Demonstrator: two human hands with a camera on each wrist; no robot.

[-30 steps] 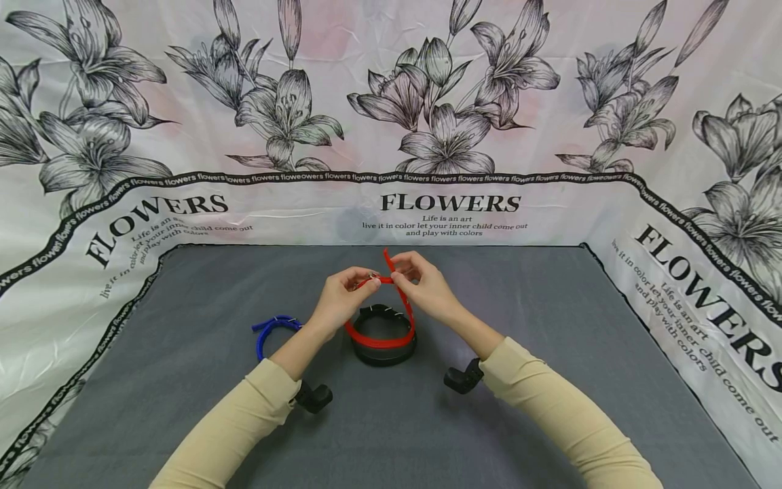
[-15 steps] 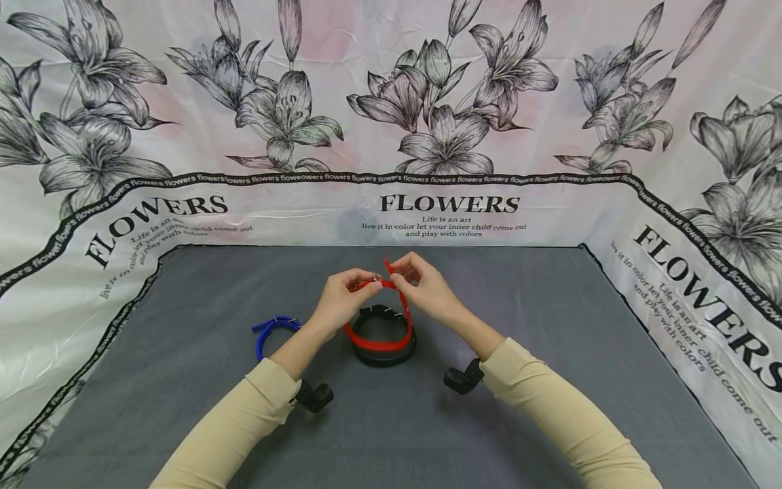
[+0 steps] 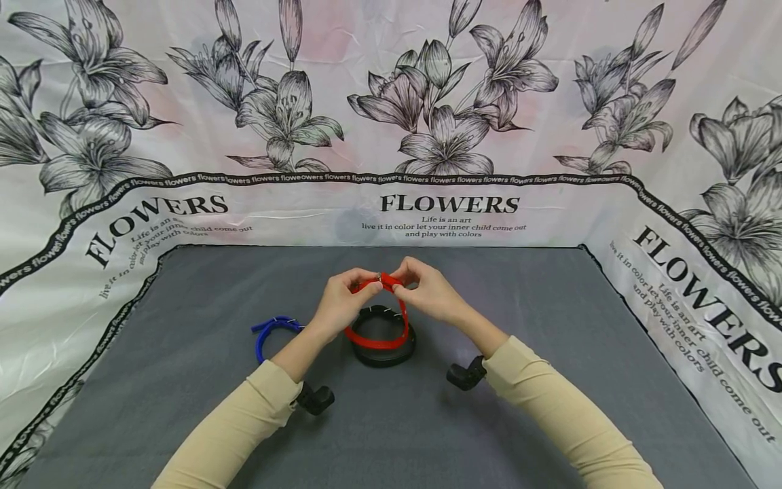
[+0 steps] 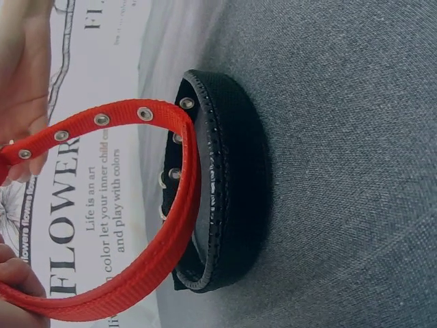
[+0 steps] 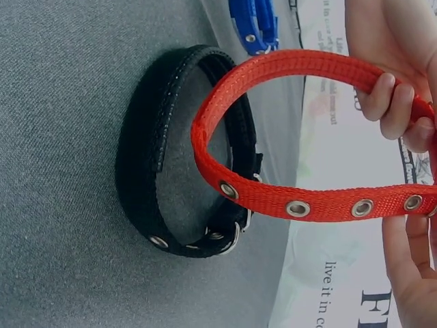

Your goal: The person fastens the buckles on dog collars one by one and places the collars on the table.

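Above the table, both hands hold a red collar [image 3: 377,344] with metal eyelets, bent into a hanging loop. My left hand [image 3: 339,299] pinches it at the end where a small metal buckle [image 3: 379,276] shows. With thumb and fingers, my right hand [image 3: 432,292] grips the eyelet end close beside the buckle. In the left wrist view, the row of eyelets [image 4: 102,119] runs up to the right hand. Behind the loop's low part, a black collar [image 4: 239,178] stands closed in a ring on the cloth. In the right wrist view the red loop [image 5: 205,137] overlaps it.
A blue collar [image 3: 263,337] lies on the grey cloth [image 3: 519,292] left of the black one, partly hidden by the left forearm. A white flower-printed backdrop [image 3: 452,224] rises behind and along the sides. Dark cameras [image 3: 466,373] sit at the wrists.
The red collar's free end stood up above the fingers; it has come down and lies folded at the buckle between both hands. The right hand has shifted slightly, and the loop looks smaller.
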